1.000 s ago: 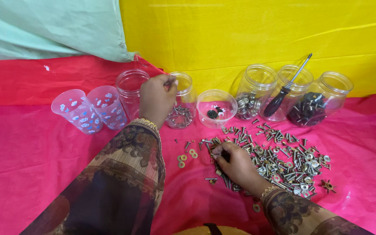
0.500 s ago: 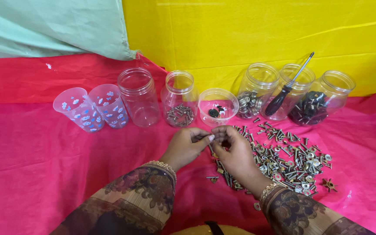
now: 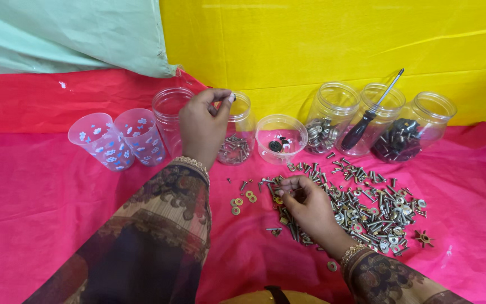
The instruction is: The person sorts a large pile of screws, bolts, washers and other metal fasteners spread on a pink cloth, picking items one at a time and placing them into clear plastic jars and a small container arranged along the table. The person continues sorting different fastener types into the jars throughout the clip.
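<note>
Screws [image 3: 367, 205] lie heaped on the pink cloth [image 3: 40, 186], the right hand [image 3: 305, 202] curled over their near edge, pinching at them.
Left hand [image 3: 203, 126] pinches a small dark piece above the clear jar [image 3: 237, 135] holding screws; best kept centred over the mouth. The screws look small, silvery, mixed with washers [image 3: 243, 200].

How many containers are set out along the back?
8: two patterned cups at left, two jars by the left hand, a low tub, then three jars at right.
</note>
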